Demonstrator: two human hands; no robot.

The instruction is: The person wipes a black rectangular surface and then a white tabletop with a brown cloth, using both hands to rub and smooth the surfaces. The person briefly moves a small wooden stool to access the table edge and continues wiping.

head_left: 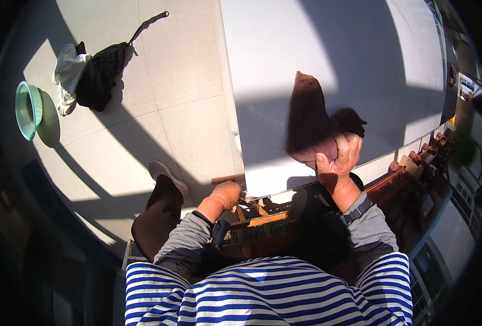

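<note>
A brown cloth [309, 122] is bunched in my right hand [340, 157], thumb on the near side. Its long folded part stretches away over a large, smooth white panel [273, 53]. A darker end of the cloth pokes out beyond my knuckles. My left hand [223, 194] is curled at the panel's near left corner, where its fingertips are hidden. Whether it grips the corner cannot be made out. A short brown wooden strip [226, 179] shows just behind it.
On the tiled floor [188, 81] at left lie a black cloth item with a strap [101, 75], a white cloth [69, 67] and a green plastic basin [29, 110]. Wooden framework [265, 220] is below me. Turned wooden parts [395, 169] line the right side.
</note>
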